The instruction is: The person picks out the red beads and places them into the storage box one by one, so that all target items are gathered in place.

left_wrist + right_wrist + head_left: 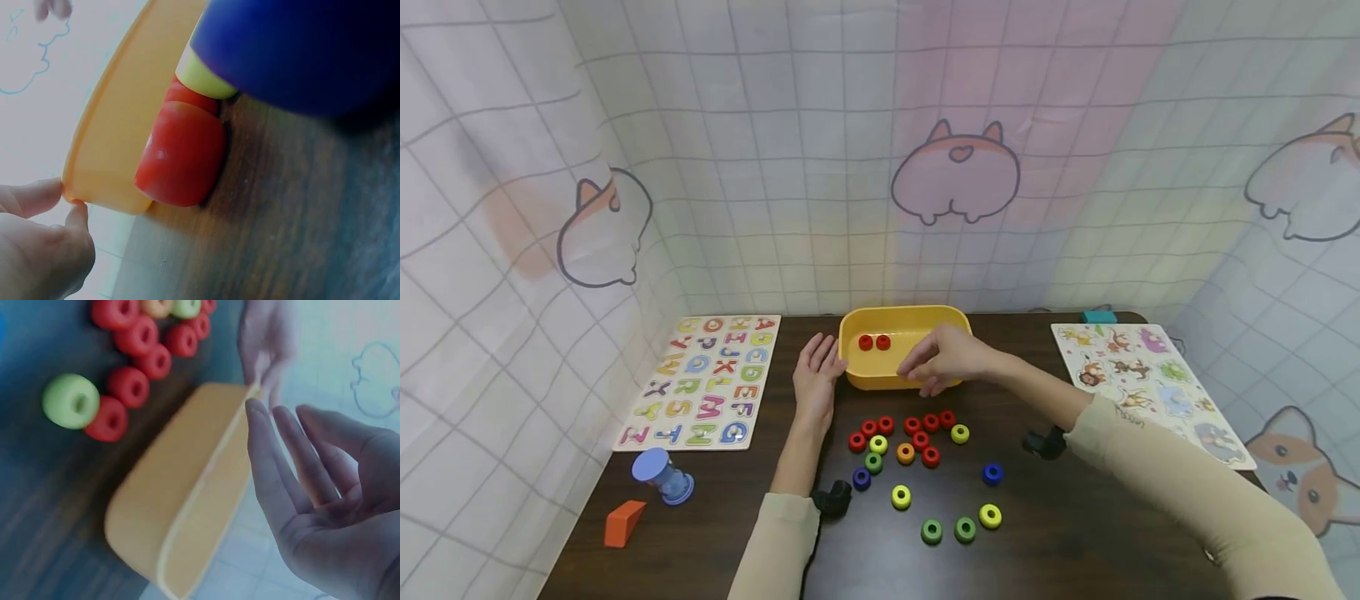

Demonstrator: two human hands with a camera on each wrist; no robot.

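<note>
Yellow tub (857, 377), centre frame, holds two red rings (874, 342). Seven red rings (912, 426) lie on the table (1112, 508) below it among other colours. Right hand (942, 358) hovers over the rim, fingers relaxed, empty. Left hand (817, 377) steadies the tub's left corner, fingers nearly straight.
</note>
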